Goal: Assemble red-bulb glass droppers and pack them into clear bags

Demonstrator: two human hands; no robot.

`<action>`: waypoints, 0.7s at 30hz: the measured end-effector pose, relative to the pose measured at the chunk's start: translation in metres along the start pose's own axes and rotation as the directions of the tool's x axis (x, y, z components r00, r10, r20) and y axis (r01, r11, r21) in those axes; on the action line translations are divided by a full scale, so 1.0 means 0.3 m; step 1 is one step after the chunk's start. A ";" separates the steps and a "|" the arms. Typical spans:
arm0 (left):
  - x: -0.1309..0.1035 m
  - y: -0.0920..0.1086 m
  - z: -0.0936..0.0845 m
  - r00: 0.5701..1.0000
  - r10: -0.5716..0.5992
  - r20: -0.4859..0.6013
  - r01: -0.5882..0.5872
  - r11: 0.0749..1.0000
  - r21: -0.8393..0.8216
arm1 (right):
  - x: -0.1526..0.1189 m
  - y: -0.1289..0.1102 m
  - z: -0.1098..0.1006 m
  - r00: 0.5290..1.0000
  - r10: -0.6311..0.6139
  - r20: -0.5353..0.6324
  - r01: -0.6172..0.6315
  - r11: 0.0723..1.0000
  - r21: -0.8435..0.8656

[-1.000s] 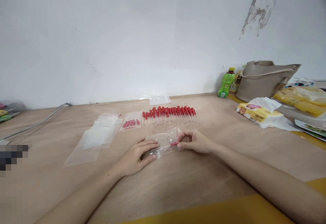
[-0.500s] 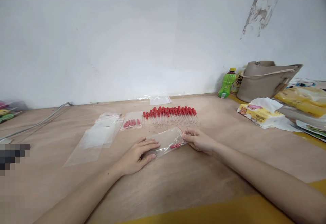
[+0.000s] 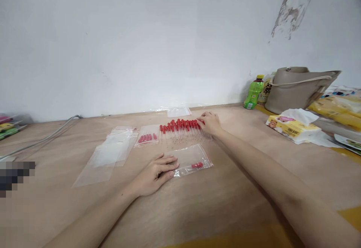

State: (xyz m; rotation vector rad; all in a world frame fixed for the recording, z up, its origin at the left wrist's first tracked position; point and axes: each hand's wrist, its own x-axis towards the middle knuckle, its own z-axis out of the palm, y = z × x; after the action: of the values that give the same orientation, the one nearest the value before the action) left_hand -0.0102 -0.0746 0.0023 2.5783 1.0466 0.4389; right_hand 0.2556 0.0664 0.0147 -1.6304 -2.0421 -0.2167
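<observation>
My left hand (image 3: 158, 173) lies with fingers extended on the left end of a clear zip bag (image 3: 188, 154), pressing it to the table. Inside that bag, near its red-striped mouth, is one glass dropper with a red rubber bulb (image 3: 196, 165). My right hand (image 3: 211, 123) is at the right end of a row of droppers (image 3: 180, 126), its thumb and fingers closed at the bulb of an end dropper and covering part of the row. Left of the row lies a filled zip bag (image 3: 148, 137) with several red-bulbed droppers.
Overlapping clear bags (image 3: 113, 148) lie at the left, and another bag (image 3: 179, 112) is against the wall. A grey cable (image 3: 56, 131) runs along the left. At the right stand a green bottle (image 3: 254, 93), a beige handbag (image 3: 296, 90) and a tissue pack (image 3: 293, 126).
My right hand has let go of the zip bag's mouth and moved up to the row's right end. The bag now lies flatter on the table. My left hand stays on it.
</observation>
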 end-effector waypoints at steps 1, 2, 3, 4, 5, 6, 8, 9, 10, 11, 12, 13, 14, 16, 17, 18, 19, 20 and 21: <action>-0.001 0.000 0.000 1.000 -0.001 0.004 0.001 1.000 0.001 | 0.023 -0.006 0.014 1.000 0.014 0.007 -0.014 1.000 -0.024; -0.001 -0.001 0.001 1.000 0.000 0.007 0.000 1.000 0.001 | 0.042 -0.010 0.029 0.999 0.038 0.024 -0.038 0.999 -0.035; -0.002 -0.002 0.001 1.000 0.002 0.008 -0.002 1.000 0.000 | 0.058 -0.009 0.042 0.997 0.070 0.044 -0.069 0.997 -0.037; -0.002 -0.003 0.002 1.000 0.004 0.006 -0.004 1.000 -0.003 | 0.071 -0.006 0.054 0.993 0.102 0.062 -0.100 0.995 -0.030; -0.002 -0.005 0.003 1.000 0.007 0.003 -0.007 1.000 -0.006 | 0.082 -0.001 0.064 0.989 0.130 0.076 -0.129 0.992 -0.017; -0.002 -0.007 0.004 1.000 0.008 -0.001 -0.008 1.000 -0.008 | 0.091 0.006 0.071 0.985 0.153 0.083 -0.153 0.988 0.001; -0.002 -0.010 0.006 1.000 0.012 -0.006 -0.012 1.000 -0.011 | 0.105 0.017 0.077 0.976 0.200 0.087 -0.205 0.977 0.054; -0.002 -0.011 0.007 1.000 0.014 -0.007 -0.014 1.000 -0.011 | 0.111 0.021 0.075 0.971 0.222 0.083 -0.229 0.969 0.090; -0.002 -0.012 0.007 1.000 0.015 -0.006 -0.015 1.000 -0.009 | 0.115 0.024 0.070 0.968 0.238 0.082 -0.247 0.960 0.133; -0.002 -0.012 0.007 1.000 0.015 -0.002 -0.015 1.000 -0.007 | 0.117 0.025 0.061 0.966 0.246 0.081 -0.257 0.949 0.183; -0.002 -0.011 0.007 1.000 0.013 0.002 -0.013 1.000 -0.004 | 0.117 0.026 0.050 0.966 0.247 0.082 -0.259 0.936 0.238; -0.002 -0.010 0.006 1.000 0.012 0.003 -0.012 1.000 -0.002 | 0.112 0.026 0.035 0.967 0.241 0.080 -0.254 0.922 0.294; -0.002 -0.008 0.005 1.000 0.010 0.003 -0.010 1.000 0.000 | 0.102 0.027 0.018 0.970 0.230 0.077 -0.242 0.909 0.338; -0.001 -0.004 0.004 1.000 0.009 -0.006 -0.009 1.000 -0.002 | 0.063 0.033 -0.020 0.974 0.223 0.030 -0.210 0.855 0.475; -0.001 -0.002 0.003 1.000 0.009 -0.015 -0.009 1.000 -0.004 | 0.034 0.037 -0.038 0.973 0.232 0.002 -0.194 0.809 0.555; -0.001 -0.001 0.004 1.000 0.011 -0.024 -0.011 1.000 -0.007 | 0.001 0.043 -0.054 0.963 0.266 -0.037 -0.169 0.708 0.686; -0.001 0.001 0.004 0.999 0.012 -0.033 -0.013 1.000 -0.011 | -0.036 0.048 -0.066 0.953 0.301 -0.044 -0.151 0.591 0.792; -0.001 0.002 0.004 0.999 0.014 -0.042 -0.015 1.000 -0.016 | -0.074 0.052 -0.075 0.942 0.335 -0.012 -0.163 0.487 0.858; 0.000 0.004 0.005 0.999 0.017 -0.051 -0.018 1.000 -0.020 | -0.111 0.054 -0.078 0.934 0.356 0.040 -0.191 0.401 0.896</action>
State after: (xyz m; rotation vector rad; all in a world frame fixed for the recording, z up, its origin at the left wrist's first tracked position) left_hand -0.0090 -0.0757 0.0015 2.5729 1.0312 0.5190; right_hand 0.2826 0.0319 0.0157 -1.1210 -1.2748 0.7447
